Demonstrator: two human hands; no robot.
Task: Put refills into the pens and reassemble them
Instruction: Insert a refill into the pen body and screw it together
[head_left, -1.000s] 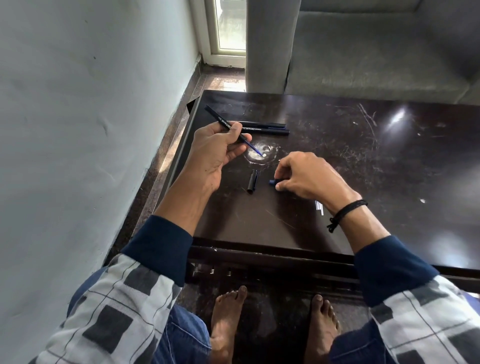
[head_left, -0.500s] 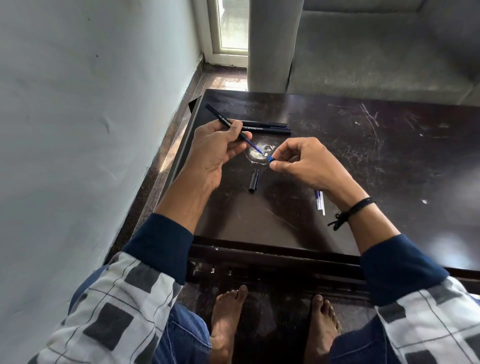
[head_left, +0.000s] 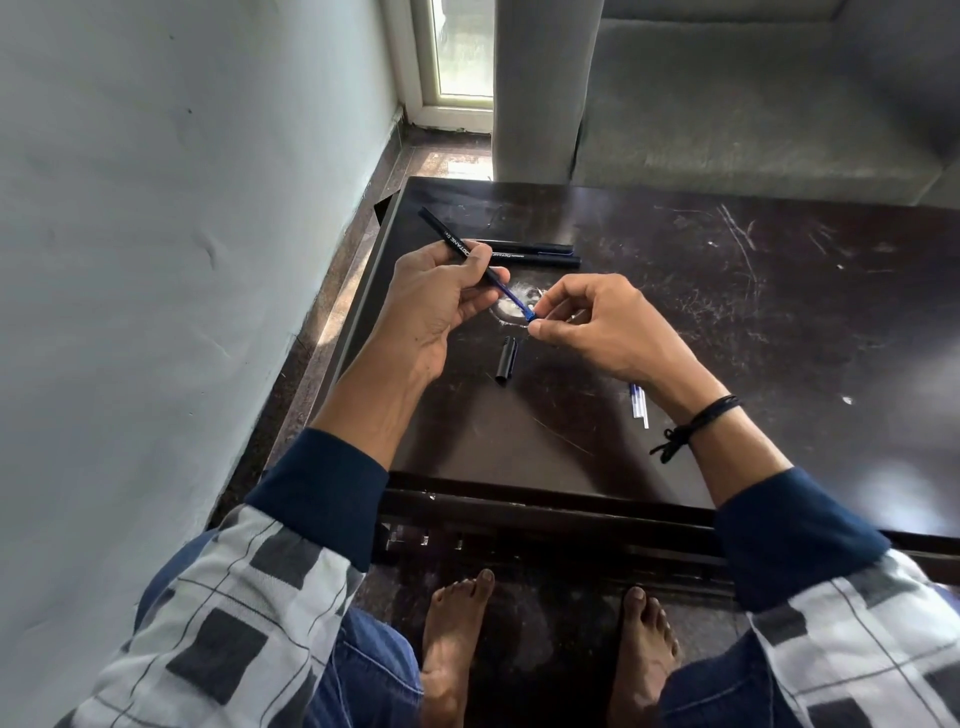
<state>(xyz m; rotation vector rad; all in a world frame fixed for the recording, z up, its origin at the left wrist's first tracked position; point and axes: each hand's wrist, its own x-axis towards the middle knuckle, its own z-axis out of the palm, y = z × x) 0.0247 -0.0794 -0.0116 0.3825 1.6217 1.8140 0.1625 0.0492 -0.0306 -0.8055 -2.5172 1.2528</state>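
The pen in hand looks past its halfway mark. The left grip (head_left: 436, 312) is clenched round a black barrel (head_left: 451, 240) that slants away toward eleven o'clock. A blue refill (head_left: 508, 299) juts from the barrel's near end toward four o'clock, so the refill is in, though by my judgement not yet covered. The right grip (head_left: 602, 327) pinches a small blue tip piece (head_left: 529, 315) between thumb and forefinger, right at the refill's point. Whether the piece is already slipped over that point is too small to tell.

What I judge is left for this pen is to run the tip piece home against the barrel and then fit the black cap (head_left: 507, 362). The cap lies loose on the surface (head_left: 727, 338) at six o'clock from the pinch, apart from both hands.

At twelve o'clock from the hands, a pair of black pens (head_left: 540, 259) lies side by side, touching. Both are capped and seemingly whole, but whether fresh refills sit inside them cannot be seen. At five o'clock from the right grip, some spare refills (head_left: 639, 408) lie partly hidden behind the wrist.

Counted:
- Three pen bodies, one held and two lying
- One loose cap
- One blue tip piece
- One refill in the held barrel
- Two or three spare refills, with the wrist hiding too much to fix the number

No other empty barrel shows anywhere on the surface
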